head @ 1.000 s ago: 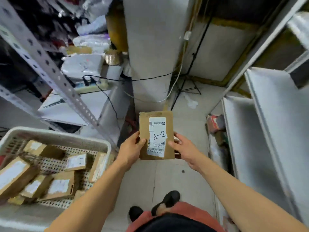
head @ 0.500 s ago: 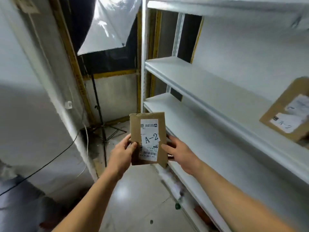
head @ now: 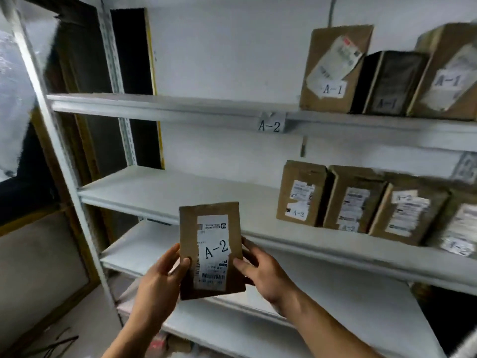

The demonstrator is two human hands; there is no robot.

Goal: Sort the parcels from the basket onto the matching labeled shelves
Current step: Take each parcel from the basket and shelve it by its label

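Both hands are closed on one flat brown parcel [head: 211, 250], the left hand [head: 161, 277] pinching its left edge with thumb on the front and the right hand [head: 263, 267] gripping its right edge, so that its "A-2" sticker is held upright and facing the camera in front of the white shelves [head: 165, 187]. Where the basket and floor were looked down on a second ago, the rack is now faced squarely, and an "A-2" tag [head: 269, 124] is seen on the shelf edge above a row of boxes marked A-2 [head: 302, 193]. The matching shelf is judged to be found, with bare board left of that row for the parcel to be set on.
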